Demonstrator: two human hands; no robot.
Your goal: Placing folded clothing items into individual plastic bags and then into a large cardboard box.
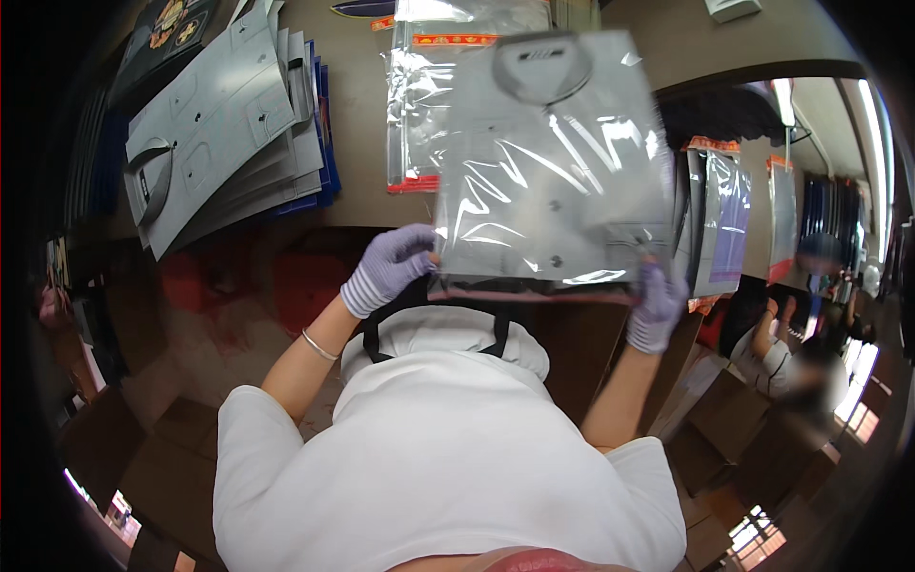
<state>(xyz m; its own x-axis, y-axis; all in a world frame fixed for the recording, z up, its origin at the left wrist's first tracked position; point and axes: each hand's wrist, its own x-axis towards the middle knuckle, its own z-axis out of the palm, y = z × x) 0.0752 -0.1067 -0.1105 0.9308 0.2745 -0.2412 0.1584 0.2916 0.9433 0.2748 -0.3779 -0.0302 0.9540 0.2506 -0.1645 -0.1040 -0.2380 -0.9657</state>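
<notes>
Counter [360, 114]: plain grey-beige. Bagged shirt [553, 172], over front edge: grey, dark buttons [556, 260]. Left glove [396, 260] and right glove [658, 303]: lilac, white-striped cuffs [363, 290]. Shirt stack [224, 119], left along front edge: grey above, blue below. Clear bags [417, 114], further in: red band [412, 185], orange-red patterned strip [456, 40].

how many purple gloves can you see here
2: one on the left hand, at the lower left corner of the bagged grey shirt, and one on the right hand, at its lower right corner. Others could be hidden in the dark surroundings.
</notes>
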